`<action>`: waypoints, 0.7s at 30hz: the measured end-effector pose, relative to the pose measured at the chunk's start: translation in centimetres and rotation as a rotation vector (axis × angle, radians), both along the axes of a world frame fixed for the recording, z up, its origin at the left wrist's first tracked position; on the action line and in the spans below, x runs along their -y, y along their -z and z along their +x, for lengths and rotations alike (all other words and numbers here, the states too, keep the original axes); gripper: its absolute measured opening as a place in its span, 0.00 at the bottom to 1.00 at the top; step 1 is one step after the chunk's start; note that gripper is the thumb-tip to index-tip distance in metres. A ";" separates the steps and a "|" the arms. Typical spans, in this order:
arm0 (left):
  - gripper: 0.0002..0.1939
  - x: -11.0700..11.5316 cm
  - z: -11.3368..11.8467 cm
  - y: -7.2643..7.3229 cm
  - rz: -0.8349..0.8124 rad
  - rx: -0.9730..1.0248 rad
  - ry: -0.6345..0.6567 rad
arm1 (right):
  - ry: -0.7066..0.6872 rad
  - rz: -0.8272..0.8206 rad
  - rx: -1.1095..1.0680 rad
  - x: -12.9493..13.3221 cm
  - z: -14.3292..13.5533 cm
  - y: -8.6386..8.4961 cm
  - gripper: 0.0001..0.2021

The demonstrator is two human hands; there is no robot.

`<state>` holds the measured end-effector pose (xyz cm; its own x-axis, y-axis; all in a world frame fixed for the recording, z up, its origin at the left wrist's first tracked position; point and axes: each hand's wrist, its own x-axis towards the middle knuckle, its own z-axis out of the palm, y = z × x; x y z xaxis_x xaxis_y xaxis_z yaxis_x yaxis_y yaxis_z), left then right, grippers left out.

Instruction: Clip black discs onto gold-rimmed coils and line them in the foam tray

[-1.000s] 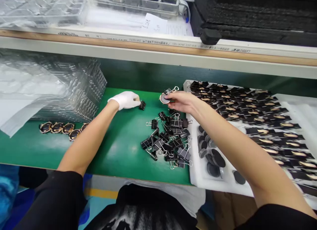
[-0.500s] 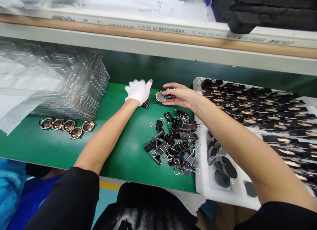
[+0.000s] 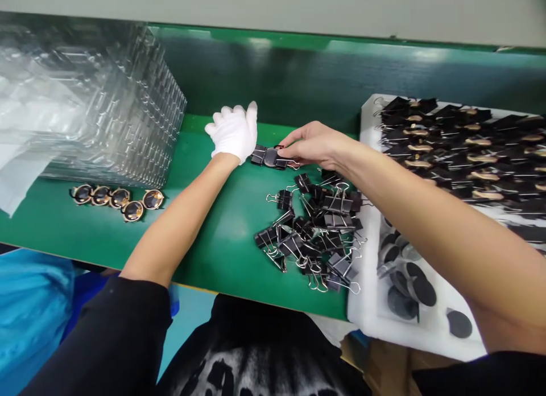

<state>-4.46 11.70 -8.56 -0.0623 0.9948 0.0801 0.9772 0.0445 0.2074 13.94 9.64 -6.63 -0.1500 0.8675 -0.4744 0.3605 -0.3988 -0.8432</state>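
My right hand [image 3: 318, 144], bare, pinches a pair of round sunglasses [image 3: 270, 157] with a grey lens face and a black binder clip [image 3: 281, 161] at its right side. Another black binder clip [image 3: 258, 155] sits at the left of the lens, beside my left wrist. My left hand [image 3: 234, 133] wears a white glove and rests back-up on the green table, fingers curled and thumb pointing away. What lies under its palm is hidden. Just in front of my right hand is a heap of black binder clips [image 3: 307, 231] with silver handles.
Several round gold-rimmed sunglasses [image 3: 120, 198] lie at the left on the green table [image 3: 222, 254]. Behind them rises a stack of clear plastic trays [image 3: 123, 106]. A white foam tray [image 3: 362, 282] at the right holds clipped pieces in rows and loose round dark discs [image 3: 426, 292]. A shelf edge [image 3: 273, 15] overhangs.
My right hand has brought the sunglasses down and left, up against the binder clip by my left wrist. My left hand keeps nearly the same place. The camera view has tilted downward.
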 end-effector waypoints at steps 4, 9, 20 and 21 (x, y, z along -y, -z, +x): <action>0.25 -0.3 -0.1 0.3 -0.001 -0.020 0.003 | -0.027 -0.010 0.011 0.0 -0.2 0.0 0.08; 0.25 -0.4 -0.1 0.4 0.000 -0.014 0.010 | 0.010 -0.014 0.068 0.4 -0.9 -0.5 0.07; 0.29 0.2 -0.5 -1.1 0.015 0.297 0.028 | 0.050 -0.093 -0.018 0.7 -1.8 -1.8 0.09; 0.34 0.6 -0.7 -1.6 0.021 0.438 0.055 | 0.041 -0.152 -0.047 0.7 -1.6 -2.5 0.07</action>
<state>-5.16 11.08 -6.95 -0.0420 0.9961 0.0779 0.7977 -0.0135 0.6029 12.35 8.95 -4.14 -0.1410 0.7920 -0.5940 0.3033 -0.5366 -0.7874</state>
